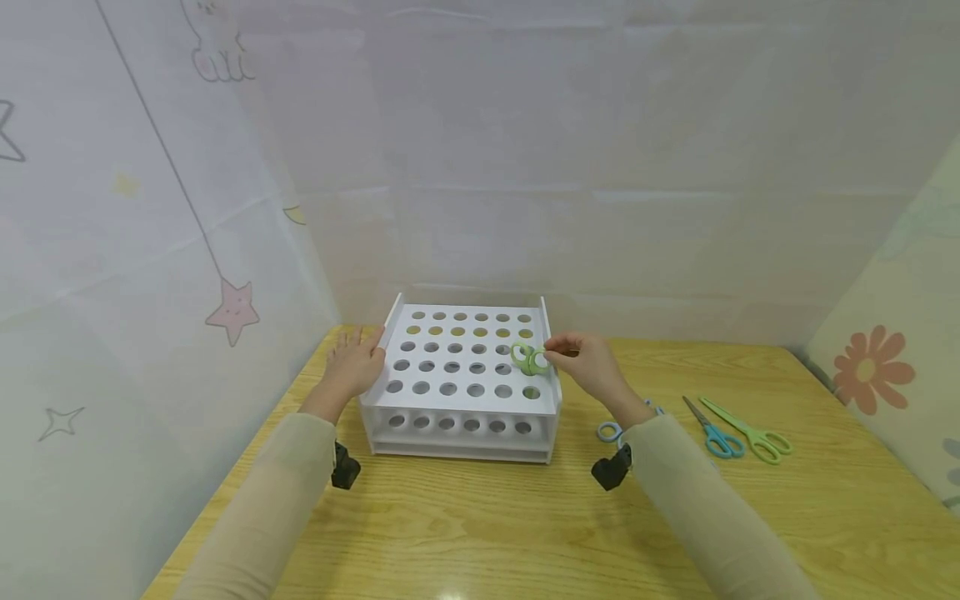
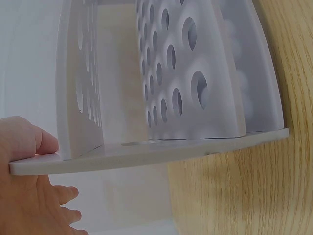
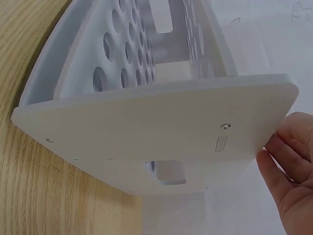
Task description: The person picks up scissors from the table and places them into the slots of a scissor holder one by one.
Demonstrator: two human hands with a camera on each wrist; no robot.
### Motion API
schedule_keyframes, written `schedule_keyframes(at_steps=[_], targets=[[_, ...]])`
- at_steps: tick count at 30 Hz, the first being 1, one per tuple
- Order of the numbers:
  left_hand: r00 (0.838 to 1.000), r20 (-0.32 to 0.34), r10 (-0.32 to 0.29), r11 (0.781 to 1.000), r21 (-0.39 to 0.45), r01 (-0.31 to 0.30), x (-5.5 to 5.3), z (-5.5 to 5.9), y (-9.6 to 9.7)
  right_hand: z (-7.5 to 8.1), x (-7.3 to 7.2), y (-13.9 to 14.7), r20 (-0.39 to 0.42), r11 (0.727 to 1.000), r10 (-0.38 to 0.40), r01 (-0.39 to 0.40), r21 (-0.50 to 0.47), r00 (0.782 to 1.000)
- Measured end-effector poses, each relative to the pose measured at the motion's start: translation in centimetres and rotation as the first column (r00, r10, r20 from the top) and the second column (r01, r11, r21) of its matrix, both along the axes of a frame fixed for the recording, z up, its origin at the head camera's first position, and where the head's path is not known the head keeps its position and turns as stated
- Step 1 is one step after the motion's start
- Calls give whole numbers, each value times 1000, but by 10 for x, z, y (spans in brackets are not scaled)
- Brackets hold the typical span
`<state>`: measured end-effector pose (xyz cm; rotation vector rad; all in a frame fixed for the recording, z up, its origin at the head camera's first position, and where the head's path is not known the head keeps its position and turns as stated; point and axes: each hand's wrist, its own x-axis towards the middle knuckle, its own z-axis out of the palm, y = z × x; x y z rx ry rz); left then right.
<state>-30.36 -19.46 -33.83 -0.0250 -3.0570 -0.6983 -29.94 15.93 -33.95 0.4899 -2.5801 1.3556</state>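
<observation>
One white rack (image 1: 462, 402) on the counter (image 1: 450, 517): left fingers (image 2: 66, 194) grasp its side panel. Right fingers (image 1: 567, 340) pinch green scissors (image 1: 529, 361), whose handles sit at those fingertips, above the top deck. Blue scissors (image 1: 708, 426) lie right of same fingers.

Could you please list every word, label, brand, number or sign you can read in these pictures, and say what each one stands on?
There is no readable text in any view.
White rack: no lettering visible.
Wall covering: drawings, including a pink star.
Blue scissors, long green scissors, small green scissors: too small to tell whether any marking is there.
</observation>
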Motion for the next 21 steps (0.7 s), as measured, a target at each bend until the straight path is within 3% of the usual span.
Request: schedule_keyframes(at_steps=[7,21], targets=[[1000,6,2,1000,0,-2,0,0,0,-1,-1,1,22,999,1,-1,-34,1000],[1000,11,7,1000,2,-7,3,2,0,5,-2,12,-27,997,-11,9,-81,1000]])
